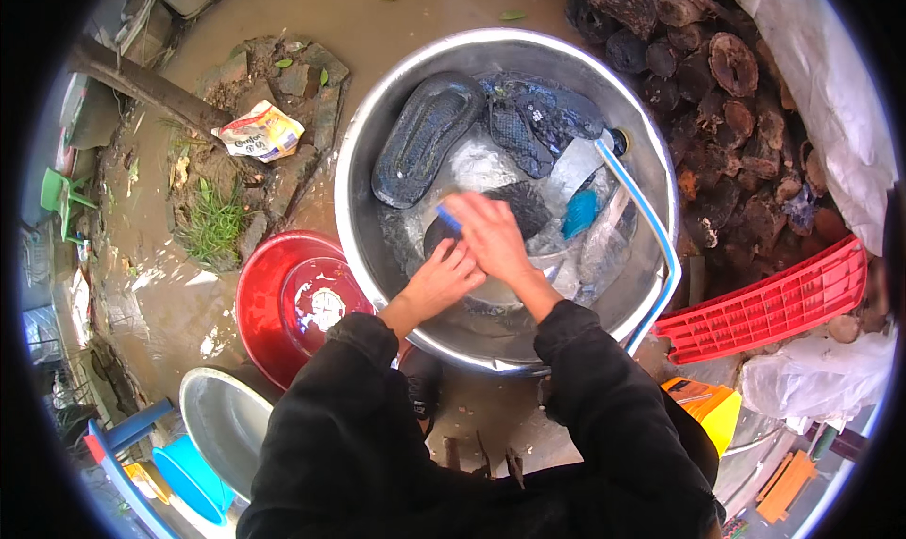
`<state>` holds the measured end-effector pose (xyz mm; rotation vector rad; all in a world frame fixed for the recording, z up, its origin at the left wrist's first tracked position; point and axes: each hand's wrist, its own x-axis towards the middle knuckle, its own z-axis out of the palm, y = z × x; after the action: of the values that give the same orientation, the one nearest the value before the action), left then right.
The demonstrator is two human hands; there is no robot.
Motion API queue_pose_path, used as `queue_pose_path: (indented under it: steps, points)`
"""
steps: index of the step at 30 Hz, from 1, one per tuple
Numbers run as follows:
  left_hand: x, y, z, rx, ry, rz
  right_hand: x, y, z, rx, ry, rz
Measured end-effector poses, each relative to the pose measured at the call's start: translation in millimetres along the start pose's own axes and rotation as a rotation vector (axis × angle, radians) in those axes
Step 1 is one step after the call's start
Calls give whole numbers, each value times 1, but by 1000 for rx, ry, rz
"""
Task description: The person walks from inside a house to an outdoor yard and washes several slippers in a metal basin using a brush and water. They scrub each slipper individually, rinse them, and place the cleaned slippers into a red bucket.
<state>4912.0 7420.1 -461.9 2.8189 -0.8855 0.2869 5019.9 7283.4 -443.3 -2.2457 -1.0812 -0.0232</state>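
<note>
A wide metal basin (pixel 352 185) holds water and several dark pieces of footwear. Over its middle, my right hand (pixel 495 234) grips a blue scrubbing brush (pixel 449 217), slightly blurred. Just below it, my left hand (pixel 446 275) has its fingers closed on the near edge of a dark sole-shaped piece (pixel 520 210), which both hands partly cover. A dark oblong sole (pixel 428 139) leans on the basin's left wall. Black textured footwear (pixel 538 121) lies wet at the far side. To the right are a teal object (pixel 580 213) and crumpled clear plastic (pixel 605 249).
A blue-and-white hose (pixel 655 234) bends over the basin's right rim. At left stand a red basin (pixel 258 305), a grey basin (pixel 226 426) and a light-blue bucket (pixel 191 479). Stacked logs (pixel 732 114) and a red plastic grid (pixel 771 302) lie right. Muddy water (pixel 453 1) covers the ground.
</note>
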Motion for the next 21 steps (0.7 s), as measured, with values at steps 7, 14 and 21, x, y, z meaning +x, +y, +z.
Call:
queue_pose_path:
  steps: [7, 14, 21]
  points:
    - [1, -12, -6, 132, -110, -77, -48, 123, -12, -243, -168, 579]
    - [-18, -11, 25, 91, -242, -211, -39, -7, 28, 262, 0, 206]
    - [-4, -21, 20, -106, -64, -464, -70, 122, -16, -402, -67, 367]
